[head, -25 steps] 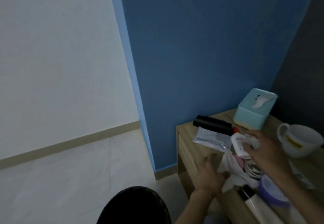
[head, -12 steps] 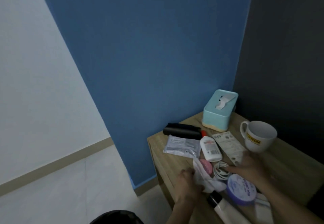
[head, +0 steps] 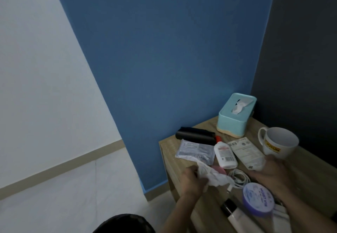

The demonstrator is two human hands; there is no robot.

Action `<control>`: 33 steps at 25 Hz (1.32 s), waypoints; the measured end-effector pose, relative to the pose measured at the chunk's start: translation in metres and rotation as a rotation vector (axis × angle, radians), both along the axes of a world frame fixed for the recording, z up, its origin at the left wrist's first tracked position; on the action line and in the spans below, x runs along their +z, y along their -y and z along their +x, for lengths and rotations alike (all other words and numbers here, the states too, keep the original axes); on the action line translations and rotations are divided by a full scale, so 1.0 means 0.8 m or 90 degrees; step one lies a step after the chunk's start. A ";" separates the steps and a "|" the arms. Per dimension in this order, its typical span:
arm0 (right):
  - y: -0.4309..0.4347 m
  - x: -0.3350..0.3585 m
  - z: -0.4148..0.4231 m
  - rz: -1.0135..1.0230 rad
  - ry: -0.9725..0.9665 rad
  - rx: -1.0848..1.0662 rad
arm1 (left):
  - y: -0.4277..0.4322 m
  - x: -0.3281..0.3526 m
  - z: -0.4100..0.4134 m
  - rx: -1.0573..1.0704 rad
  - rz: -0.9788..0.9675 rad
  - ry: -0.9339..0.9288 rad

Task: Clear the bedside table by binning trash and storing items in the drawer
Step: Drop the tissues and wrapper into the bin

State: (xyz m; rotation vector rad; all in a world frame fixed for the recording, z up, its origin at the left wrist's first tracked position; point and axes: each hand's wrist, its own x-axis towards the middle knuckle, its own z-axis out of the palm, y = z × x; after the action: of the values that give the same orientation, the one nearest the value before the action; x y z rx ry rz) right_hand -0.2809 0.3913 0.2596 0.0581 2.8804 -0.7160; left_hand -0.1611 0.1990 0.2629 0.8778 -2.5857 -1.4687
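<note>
My left hand [head: 195,180] was clenched around a crumpled white tissue [head: 215,176] right at the front edge of the light wooden bedside table [head: 308,174], just beside a coiled white cable [head: 238,177]. My right hand [head: 269,173] sat over the corner of a flat white printed packet [head: 246,151], near the white mug with a yellow label [head: 279,144]; honestly couldn't tell if it was gripping anything. A small white lotion bottle [head: 225,154] lay between that packet and a grey foil pouch [head: 195,150].

A crumpled white tissue [head: 214,176] lies at the bench's [head: 310,176] front edge, clutched by the left hand [head: 194,179]. Behind it lie a silver packet [head: 195,151], a white bottle [head: 225,155] and a coiled cable [head: 238,178].
</note>
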 end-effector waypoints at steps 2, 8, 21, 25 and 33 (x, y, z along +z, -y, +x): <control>0.003 0.028 0.014 -0.040 -0.004 0.002 | 0.018 0.013 0.006 0.010 -0.015 -0.022; 0.063 0.088 0.082 -0.142 -0.062 0.133 | 0.094 0.041 0.072 0.123 -0.019 -0.084; 0.334 -0.043 0.334 0.034 0.217 0.504 | 0.228 -0.102 0.375 0.472 0.150 0.118; 0.352 -0.131 0.349 0.097 0.356 0.470 | 0.231 -0.166 0.388 0.515 0.285 0.157; 0.359 -0.190 0.335 0.157 0.527 0.408 | 0.225 -0.215 0.359 0.506 0.395 0.228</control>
State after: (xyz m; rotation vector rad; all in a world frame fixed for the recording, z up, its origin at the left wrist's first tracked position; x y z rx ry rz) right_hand -0.0132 0.1043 0.1077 -0.4146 1.9859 -0.1410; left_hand 0.1261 0.0188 0.0905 2.0675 -1.5159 -1.9133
